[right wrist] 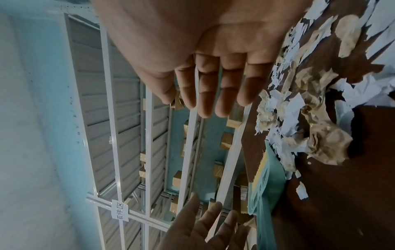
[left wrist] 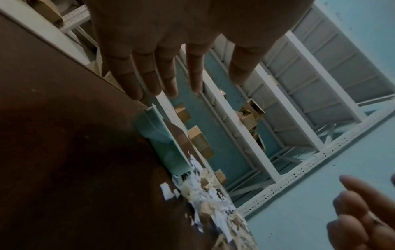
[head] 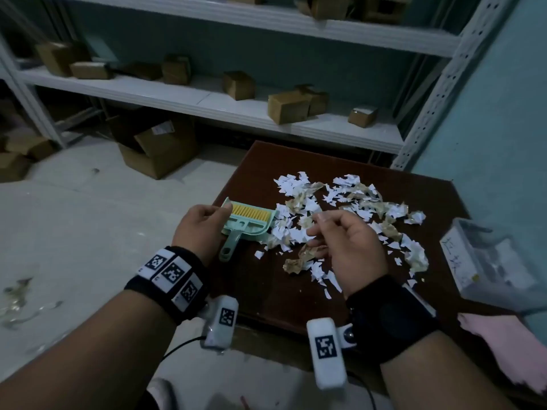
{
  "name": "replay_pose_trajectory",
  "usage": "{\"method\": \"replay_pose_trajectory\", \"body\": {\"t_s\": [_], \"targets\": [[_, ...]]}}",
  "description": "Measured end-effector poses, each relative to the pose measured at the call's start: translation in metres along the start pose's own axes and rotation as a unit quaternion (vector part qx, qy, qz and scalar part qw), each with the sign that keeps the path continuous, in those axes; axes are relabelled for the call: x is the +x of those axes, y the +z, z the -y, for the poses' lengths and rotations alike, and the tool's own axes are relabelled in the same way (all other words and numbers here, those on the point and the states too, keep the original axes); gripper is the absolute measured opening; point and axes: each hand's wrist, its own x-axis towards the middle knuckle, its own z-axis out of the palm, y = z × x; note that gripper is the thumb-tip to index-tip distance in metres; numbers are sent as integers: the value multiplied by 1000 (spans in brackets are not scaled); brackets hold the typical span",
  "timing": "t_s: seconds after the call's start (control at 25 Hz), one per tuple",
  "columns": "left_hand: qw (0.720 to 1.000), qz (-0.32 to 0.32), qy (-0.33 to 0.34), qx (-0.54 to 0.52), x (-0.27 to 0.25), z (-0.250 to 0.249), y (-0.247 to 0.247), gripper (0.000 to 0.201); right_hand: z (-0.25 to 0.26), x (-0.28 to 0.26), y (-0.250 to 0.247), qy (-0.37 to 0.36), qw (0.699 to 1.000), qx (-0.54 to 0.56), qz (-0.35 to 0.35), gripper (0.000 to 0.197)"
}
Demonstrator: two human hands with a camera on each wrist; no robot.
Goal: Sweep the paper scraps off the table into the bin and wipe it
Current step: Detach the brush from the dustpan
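left hand (head: 204, 223) loose-fingered at the dustpan set's (head: 247, 222) left edge, contact unclear, right hand (head: 346, 247) relaxed, holding nothing, mid-frame. paper scraps (head: 340, 208) all on table (head: 296, 291), centre right. sweeping, wiping not begun; bin unseen.

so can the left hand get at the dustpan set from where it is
Probably yes. The left hand is open right beside the green dustpan set at the table edge, fingertips at its near corner. Nothing lies between them; the paper scraps sit on its far side.
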Motion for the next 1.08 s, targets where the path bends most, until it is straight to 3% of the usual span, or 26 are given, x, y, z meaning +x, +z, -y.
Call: {"method": "replay_pose_trajectory", "body": {"t_s": [0.2,0.4,0.76,0.88,1.08], "targets": [[996,33,-28,72,13,7,-4,55,-11,6,13,-10,998,-54,28,11],[977,91,-27,190,13,4,-7,40,-14,12,23,-11,998,-54,42,11],[950,146,-27,273,6,3,-8,25,-19,14,39,-10,997,-51,57,11],[944,145,-6,297,6,5,-7,24,-19,11,41,-10,997,-47,56,10],[961,106,35,251,8,5,-7,21,-21,12,37,-17,997,-47,52,9]]}}
